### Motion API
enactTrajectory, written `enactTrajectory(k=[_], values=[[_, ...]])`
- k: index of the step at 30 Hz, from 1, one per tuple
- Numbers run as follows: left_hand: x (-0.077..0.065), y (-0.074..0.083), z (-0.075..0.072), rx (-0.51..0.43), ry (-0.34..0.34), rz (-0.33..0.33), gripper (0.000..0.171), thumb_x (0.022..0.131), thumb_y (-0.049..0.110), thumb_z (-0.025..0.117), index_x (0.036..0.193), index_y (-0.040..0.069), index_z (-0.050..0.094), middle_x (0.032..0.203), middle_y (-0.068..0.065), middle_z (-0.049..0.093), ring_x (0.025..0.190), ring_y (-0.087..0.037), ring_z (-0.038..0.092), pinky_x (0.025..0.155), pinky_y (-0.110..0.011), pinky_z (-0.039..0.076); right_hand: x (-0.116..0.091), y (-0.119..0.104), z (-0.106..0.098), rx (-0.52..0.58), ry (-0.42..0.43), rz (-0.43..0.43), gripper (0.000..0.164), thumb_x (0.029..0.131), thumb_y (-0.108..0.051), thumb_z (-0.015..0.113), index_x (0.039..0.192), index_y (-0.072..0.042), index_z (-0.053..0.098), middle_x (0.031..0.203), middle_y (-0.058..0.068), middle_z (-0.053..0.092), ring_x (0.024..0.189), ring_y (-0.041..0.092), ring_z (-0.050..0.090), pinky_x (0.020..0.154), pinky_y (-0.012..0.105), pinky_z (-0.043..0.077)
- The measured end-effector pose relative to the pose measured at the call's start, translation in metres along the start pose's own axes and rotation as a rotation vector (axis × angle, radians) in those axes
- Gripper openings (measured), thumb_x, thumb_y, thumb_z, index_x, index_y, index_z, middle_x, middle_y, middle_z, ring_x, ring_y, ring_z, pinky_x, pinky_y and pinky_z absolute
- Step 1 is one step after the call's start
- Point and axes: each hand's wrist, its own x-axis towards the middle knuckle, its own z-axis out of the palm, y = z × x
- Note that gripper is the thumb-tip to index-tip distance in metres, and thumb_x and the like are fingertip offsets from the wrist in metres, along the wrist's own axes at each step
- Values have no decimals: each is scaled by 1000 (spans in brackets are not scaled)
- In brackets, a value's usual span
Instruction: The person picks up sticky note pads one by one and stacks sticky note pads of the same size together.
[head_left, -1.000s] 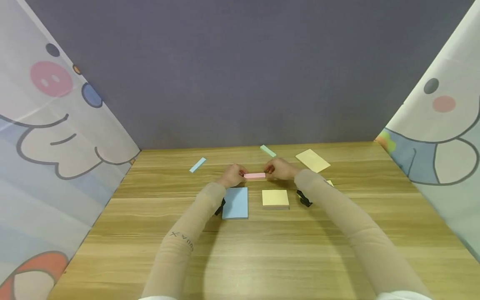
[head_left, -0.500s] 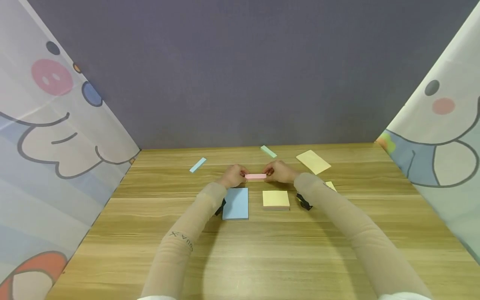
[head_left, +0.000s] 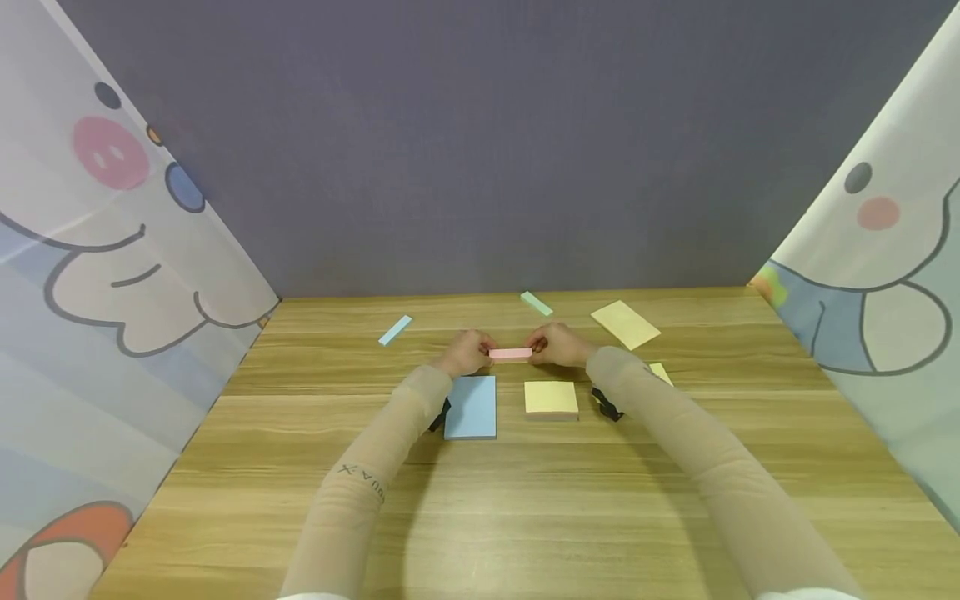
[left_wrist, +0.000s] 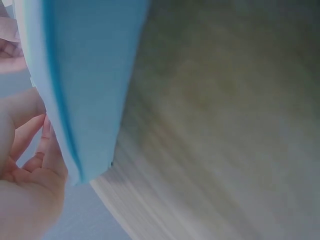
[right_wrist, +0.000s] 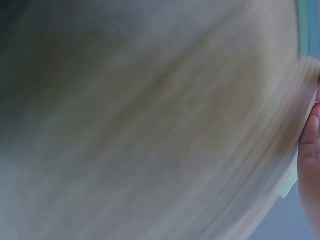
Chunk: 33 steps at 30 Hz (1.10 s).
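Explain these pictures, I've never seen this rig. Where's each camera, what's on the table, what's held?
There's no robot here, just a person's two bare hands. The wide picture comes from a camera on the head, looking forward and down; the two tilted close-ups come from cameras on the wrists.

On the wooden table, nearest the person, are a blue pad and a thick yellow pad. Farther back are a light-blue strip, a green strip and a flat yellow pad. Another yellow piece is partly hidden by the right arm.

The left hand and right hand pinch opposite ends of a pink strip.
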Motion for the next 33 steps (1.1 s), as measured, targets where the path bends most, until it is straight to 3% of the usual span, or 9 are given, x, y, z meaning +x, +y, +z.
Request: enactTrajectory(k=[12, 20, 27, 30, 33], values=[[-4, -9, -4, -20, -28, 4, 31, 84, 6, 63, 114, -2, 61, 111, -13, 62, 102, -24, 58, 89, -32, 48, -1, 4, 1, 46, -16, 28, 26, 79, -12, 71, 101, 2, 66, 92, 10, 64, 81, 15, 57, 73, 26, 49], [-11, -17, -14, 9, 27, -16, 32, 83, 7, 65, 114, 0, 61, 114, -14, 62, 104, -26, 58, 89, -35, 48, -1, 4, 2, 56, -17, 44, 27, 80, -11, 70, 103, 2, 65, 94, 10, 63, 83, 15, 56, 75, 26, 49], [-19, -35, -37, 37, 135, -91, 35, 86, 5, 58, 120, -1, 57, 123, -17, 57, 111, -32, 55, 90, -40, 48, -1, 6, 4, 45, -2, 33, 25, 79, -11, 70, 100, 2, 66, 91, 10, 64, 81, 14, 56, 73, 25, 48], [-21, -43, -52, 93, 185, -125, 34, 87, 9, 58, 120, 1, 58, 122, -18, 57, 111, -33, 55, 90, -43, 47, 0, 7, 4, 45, 2, 30, 25, 78, -11, 71, 99, 2, 66, 90, 10, 64, 80, 14, 56, 73, 25, 48], [-22, -52, -69, 69, 194, -163, 36, 88, 9, 56, 123, 0, 56, 125, -20, 54, 115, -35, 51, 94, -45, 44, -1, 6, 4, 56, 1, 51, 26, 79, -12, 70, 101, 1, 66, 92, 9, 63, 82, 14, 56, 74, 25, 48]])
